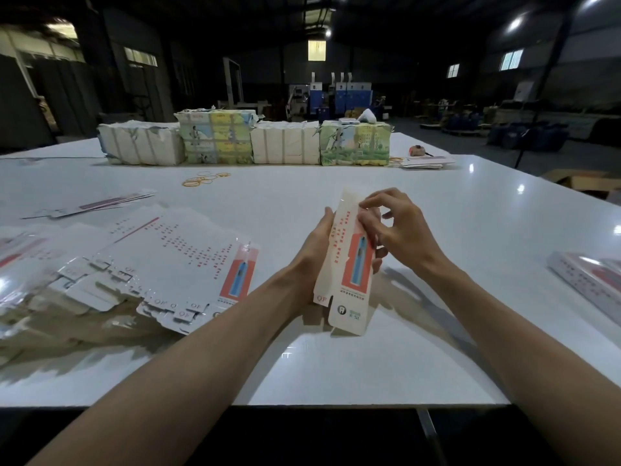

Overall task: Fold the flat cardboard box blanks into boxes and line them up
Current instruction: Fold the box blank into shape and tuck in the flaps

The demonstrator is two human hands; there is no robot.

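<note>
Two hands, one half-folded box
The left hand (317, 253) grips the box (351, 274) from the side; the right hand (401, 230) pinches its upper edge. Four wrapped bundles (285, 142) stand across the worktop (453, 250).

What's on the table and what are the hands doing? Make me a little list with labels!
held box: partly folded, standing on end between both hands
left hand: grips the held box's left side
right hand: pinches it near the top
flat blanks: messy pile on the left of the table
rubber bands: loose, farther back
wrapped bundles: four in a row at the far side
other boxes: lying at the right edge, cut off by the picture
</note>
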